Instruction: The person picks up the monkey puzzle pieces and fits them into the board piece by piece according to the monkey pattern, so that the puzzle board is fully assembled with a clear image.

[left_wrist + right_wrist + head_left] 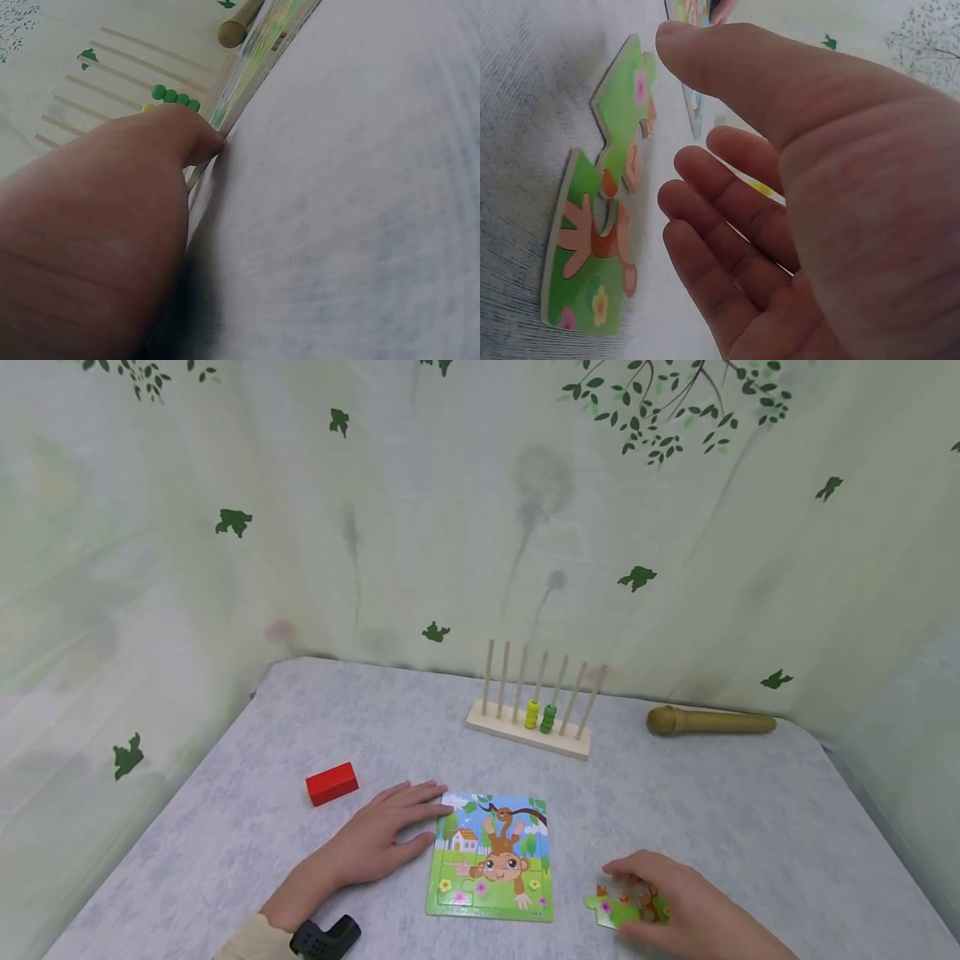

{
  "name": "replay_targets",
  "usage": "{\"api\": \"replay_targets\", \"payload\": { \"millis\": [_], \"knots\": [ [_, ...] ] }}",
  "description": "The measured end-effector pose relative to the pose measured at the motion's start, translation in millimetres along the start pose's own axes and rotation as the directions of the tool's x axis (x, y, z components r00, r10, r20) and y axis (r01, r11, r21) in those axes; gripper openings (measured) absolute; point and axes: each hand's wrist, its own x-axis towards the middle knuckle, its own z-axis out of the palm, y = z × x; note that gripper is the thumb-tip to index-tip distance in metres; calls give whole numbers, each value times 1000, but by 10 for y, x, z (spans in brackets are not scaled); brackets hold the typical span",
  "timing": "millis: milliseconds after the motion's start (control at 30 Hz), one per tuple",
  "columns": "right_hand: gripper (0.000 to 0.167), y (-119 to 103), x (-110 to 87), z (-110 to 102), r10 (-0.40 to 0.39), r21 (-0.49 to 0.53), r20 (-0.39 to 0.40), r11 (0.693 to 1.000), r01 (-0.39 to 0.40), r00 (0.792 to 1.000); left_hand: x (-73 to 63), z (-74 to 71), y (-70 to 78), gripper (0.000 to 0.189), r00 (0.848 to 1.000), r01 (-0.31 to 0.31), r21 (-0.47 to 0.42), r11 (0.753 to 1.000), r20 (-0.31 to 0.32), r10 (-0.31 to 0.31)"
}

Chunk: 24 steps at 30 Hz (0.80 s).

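Observation:
A monkey picture puzzle [491,857] in a square tray lies at the middle front of the table. My left hand [390,835] lies flat to its left, fingers spread, fingertips at the tray's left edge. In the left wrist view the thumb [202,142] is against that edge. To the right of the puzzle, my right hand [667,893] is held around loose puzzle pieces. The right wrist view shows a green piece with a pink flower [619,112] and another with a monkey's hand [577,232] on the table, apart from the loosely curved fingers [705,240].
A red block [332,784] lies left of the puzzle. Behind it stands a wooden peg rack [528,733] with yellow beads [532,714] and green beads [548,719] on two pegs. A wooden toy microphone [712,722] lies at the back right, near the printed curtain [465,527].

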Motion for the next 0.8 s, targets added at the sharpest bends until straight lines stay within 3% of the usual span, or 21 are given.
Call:
{"api": "replay_targets", "payload": {
  "millis": [267,633,800],
  "knots": [
    [48,49,-15,60,-64,39,-10,997,64,998,15,13,-13,45,1000,2,5,1000,7,-2],
    [48,67,-9,73,-14,-1,5,1000,14,1000,13,1,-3,44,1000,-10,16,1000,-5,10],
    [42,69,0,86,-47,1,-6,999,47,999,10,-7,5,43,1000,-14,13,1000,-7,14]
  ]
}}
